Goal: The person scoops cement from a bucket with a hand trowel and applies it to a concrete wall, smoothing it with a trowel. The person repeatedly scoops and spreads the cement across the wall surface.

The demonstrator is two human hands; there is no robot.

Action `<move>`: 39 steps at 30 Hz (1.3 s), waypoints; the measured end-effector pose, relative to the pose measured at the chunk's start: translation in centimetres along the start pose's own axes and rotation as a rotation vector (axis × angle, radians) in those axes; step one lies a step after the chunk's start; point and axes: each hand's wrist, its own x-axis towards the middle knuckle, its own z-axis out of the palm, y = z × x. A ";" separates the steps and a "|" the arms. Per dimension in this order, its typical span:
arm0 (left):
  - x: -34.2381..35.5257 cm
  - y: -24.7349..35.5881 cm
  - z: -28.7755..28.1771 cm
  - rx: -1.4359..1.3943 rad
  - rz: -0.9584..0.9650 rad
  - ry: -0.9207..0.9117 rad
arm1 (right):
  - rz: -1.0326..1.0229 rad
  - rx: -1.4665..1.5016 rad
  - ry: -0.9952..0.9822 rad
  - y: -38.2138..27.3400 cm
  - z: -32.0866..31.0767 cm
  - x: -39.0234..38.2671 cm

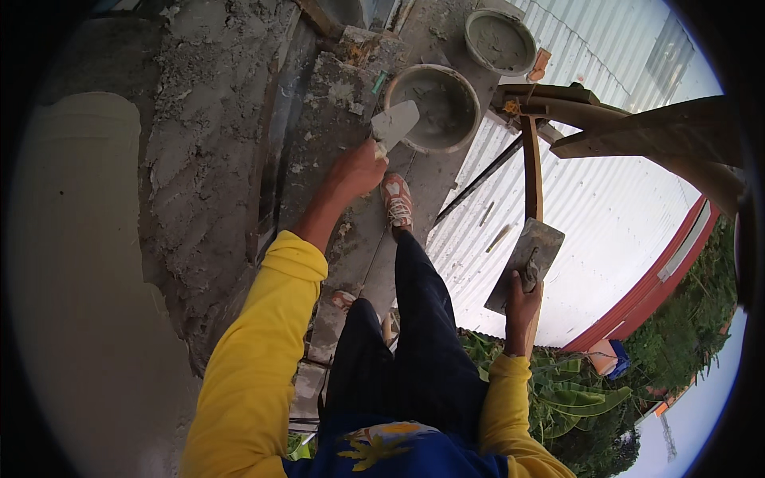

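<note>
My left hand (358,169) is closed around the handle of a trowel. Its pale, round-ended blade (398,123) reaches over the near left rim of a round basin (476,111) with wet grey mortar inside. Off to the right, my right hand (519,311) grips a rectangular plastering float (516,275), tilted and held apart from the basin. A grey lump sits on the float's face; whether it is mortar or a coated handle I cannot tell.
Another basin (532,48) of mortar stands farther back. Rough grey render (207,143) and a smooth pale surface (76,239) cover the left side. I stand on narrow planks (378,251); wooden beams (532,171) and corrugated metal sheeting (590,271) lie to the right, the sheeting beyond the plank edge.
</note>
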 end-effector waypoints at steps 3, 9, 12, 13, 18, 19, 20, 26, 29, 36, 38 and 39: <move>12.0 4.3 1.4 0.210 -0.040 -0.054 | 0.217 0.086 -0.052 -3.4 1.0 1.8; 26.2 4.5 6.8 0.310 -0.129 -0.395 | 0.322 0.119 -0.093 0.0 2.5 3.5; 27.6 2.5 10.0 -0.300 -0.322 -0.503 | 0.317 0.096 -0.108 -0.4 3.3 3.6; 27.9 1.5 11.2 -0.507 -0.414 -0.559 | 0.328 0.077 -0.114 -0.2 3.3 3.6; 27.0 -0.2 16.1 -1.330 -0.714 -0.564 | 0.381 0.128 -0.121 -0.3 4.7 4.1; 26.5 -0.1 17.1 -1.410 -0.668 -0.528 | 0.386 0.130 -0.128 0.0 4.7 4.1; 25.8 0.7 17.9 -1.321 -0.601 -0.471 | 0.395 0.131 -0.132 0.3 4.8 3.9; 26.9 3.9 18.6 -1.165 -0.393 -0.064 | 0.366 0.040 -0.153 0.4 5.0 3.9; 29.6 4.5 17.2 -1.205 -0.467 -0.162 | 0.381 0.084 -0.148 -0.5 5.5 3.8; 28.2 3.9 18.7 -0.705 -0.373 0.137 | 0.346 0.064 -0.160 0.5 5.5 3.6; 28.1 3.8 18.4 -0.700 -0.367 0.109 | 0.319 0.052 -0.153 0.4 5.9 3.5; 27.8 3.7 18.4 -0.708 -0.364 0.120 | 0.386 0.060 -0.163 0.2 5.9 3.4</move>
